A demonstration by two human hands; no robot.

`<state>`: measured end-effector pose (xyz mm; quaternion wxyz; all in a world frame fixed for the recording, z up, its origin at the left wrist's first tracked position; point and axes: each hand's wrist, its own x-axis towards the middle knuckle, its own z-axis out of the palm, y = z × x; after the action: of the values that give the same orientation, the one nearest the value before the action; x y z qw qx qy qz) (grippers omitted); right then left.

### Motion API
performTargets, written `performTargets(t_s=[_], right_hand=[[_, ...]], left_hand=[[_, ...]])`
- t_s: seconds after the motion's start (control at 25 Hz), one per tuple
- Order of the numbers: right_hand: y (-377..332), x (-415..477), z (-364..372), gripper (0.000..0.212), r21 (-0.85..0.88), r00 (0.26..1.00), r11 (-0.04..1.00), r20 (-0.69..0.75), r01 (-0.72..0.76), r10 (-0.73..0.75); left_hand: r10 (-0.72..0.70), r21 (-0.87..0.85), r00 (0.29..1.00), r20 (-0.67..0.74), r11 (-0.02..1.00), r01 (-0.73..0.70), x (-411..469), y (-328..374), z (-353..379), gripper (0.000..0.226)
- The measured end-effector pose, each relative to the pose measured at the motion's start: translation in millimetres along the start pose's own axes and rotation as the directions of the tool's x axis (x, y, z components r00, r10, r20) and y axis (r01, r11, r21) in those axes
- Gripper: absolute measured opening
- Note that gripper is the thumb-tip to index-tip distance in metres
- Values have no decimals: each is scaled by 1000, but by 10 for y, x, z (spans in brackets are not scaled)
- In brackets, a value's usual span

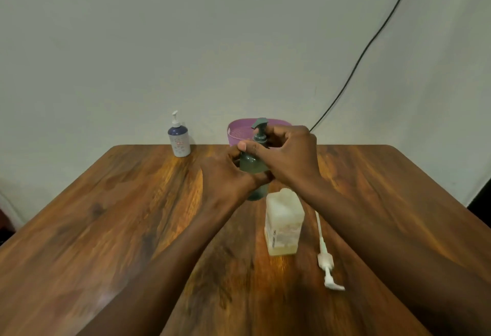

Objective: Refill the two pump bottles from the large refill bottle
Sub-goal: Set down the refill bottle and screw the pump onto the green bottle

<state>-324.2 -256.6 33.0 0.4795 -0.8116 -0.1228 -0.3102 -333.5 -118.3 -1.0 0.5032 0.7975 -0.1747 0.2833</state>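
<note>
A dark green pump bottle (252, 165) stands upright at the middle of the wooden table (132, 202). My left hand (225, 176) wraps its body from the left. My right hand (289, 155) grips the collar below the green pump head (260, 123). In front of it stands a pale translucent refill bottle (283, 222) with its top uncovered and a little yellowish liquid at the bottom. A white pump with a long tube (325, 256) lies flat to its right. A blue and white pump bottle (178, 136) stands at the far left edge.
A purple perforated basket (239, 131) sits behind the green bottle at the table's far edge. A black cable (366, 51) runs down the pale wall on the right. The table's edges slope away on both sides.
</note>
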Motion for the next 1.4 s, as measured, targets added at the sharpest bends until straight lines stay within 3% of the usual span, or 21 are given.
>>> performTargets(t_s=[0.24,0.36,0.48,0.68,0.92,1.4], right_hand=[[504,1394,459,27,-102,999,994,35,44,-40],[871,1884,707,28,-126,997,990,41,63,-58],[1237,2185,951,30,-146,997,988,66,54,-45],[1753,2392,1283,35,-122,994,992,98,-29,41],[2354,2528,1544,45,-157,957,962,150,-225,248],[2604,2497,1778,40,-215,917,950,283,-226,282]], left_hand=[[-77,90,993,93,994,68,1413,-692,250,69],[-122,124,975,188,987,99,1987,-1081,370,62],[-126,187,975,185,978,91,2334,-1438,516,54],[-135,244,970,203,966,84,2594,-1919,770,53],[-171,277,960,223,955,106,2810,-2302,1059,52],[-182,411,944,274,910,56,2729,-2548,1124,44]])
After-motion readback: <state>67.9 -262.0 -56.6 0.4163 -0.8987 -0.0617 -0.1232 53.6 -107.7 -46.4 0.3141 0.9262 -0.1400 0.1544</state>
